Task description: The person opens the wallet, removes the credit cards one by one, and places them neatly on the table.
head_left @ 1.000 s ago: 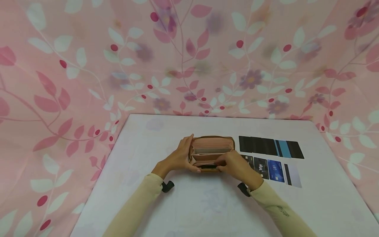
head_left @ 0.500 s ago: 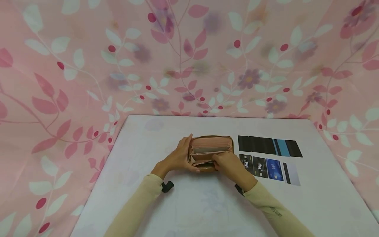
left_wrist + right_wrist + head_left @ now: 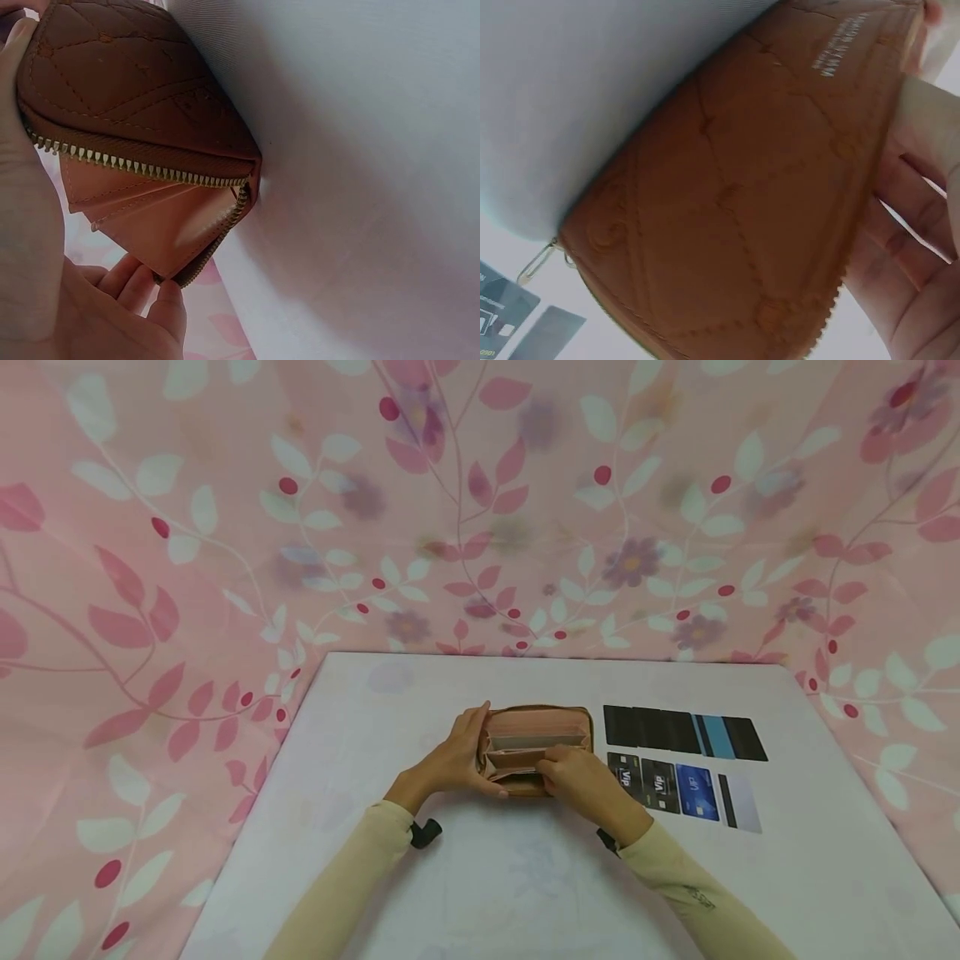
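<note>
Tan quilted wallet held open between both hands at the middle of the table.

The wallet's long axis runs left to right across the table, its zip mouth gaping upward. The left hand cups the wallet's left end, fingers curled round the far edge and thumb along the near side. The right hand is at the near right part, its fingers bent into the inner pockets; whether they pinch anything there I cannot tell. Both hands touch the wallet, so neither is nearer. The two rows of cards lie just beside the wallet's right end, on the right hand's side.
</note>
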Motion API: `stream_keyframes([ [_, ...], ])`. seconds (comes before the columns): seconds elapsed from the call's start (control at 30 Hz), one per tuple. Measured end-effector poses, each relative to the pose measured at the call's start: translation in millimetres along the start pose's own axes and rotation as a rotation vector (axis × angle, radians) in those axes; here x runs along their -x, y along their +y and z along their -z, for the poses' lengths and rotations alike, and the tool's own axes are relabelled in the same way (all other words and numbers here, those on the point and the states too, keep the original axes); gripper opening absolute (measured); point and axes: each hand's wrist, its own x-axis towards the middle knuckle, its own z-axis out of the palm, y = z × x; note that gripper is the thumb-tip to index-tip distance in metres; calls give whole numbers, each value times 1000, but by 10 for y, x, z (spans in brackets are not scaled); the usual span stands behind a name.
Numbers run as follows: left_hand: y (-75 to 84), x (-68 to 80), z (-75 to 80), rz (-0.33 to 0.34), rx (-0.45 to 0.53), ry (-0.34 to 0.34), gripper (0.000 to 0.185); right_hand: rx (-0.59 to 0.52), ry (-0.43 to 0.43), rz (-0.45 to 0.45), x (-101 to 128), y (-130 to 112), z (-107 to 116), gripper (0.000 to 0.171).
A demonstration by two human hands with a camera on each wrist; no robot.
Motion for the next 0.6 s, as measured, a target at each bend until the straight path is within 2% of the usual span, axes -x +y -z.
stream_keyframes([
  [0.13,3,5,-7,7,-1,-8,145,-36,39,9,15,0,74,14],
  [0.27,3,16,-8,8,-12,-8,145,-130,96,-10,59,18,187,18],
  [0.6,4,14,3,-11,-23,3,145,-455,193,-264,347,271,532,20],
])
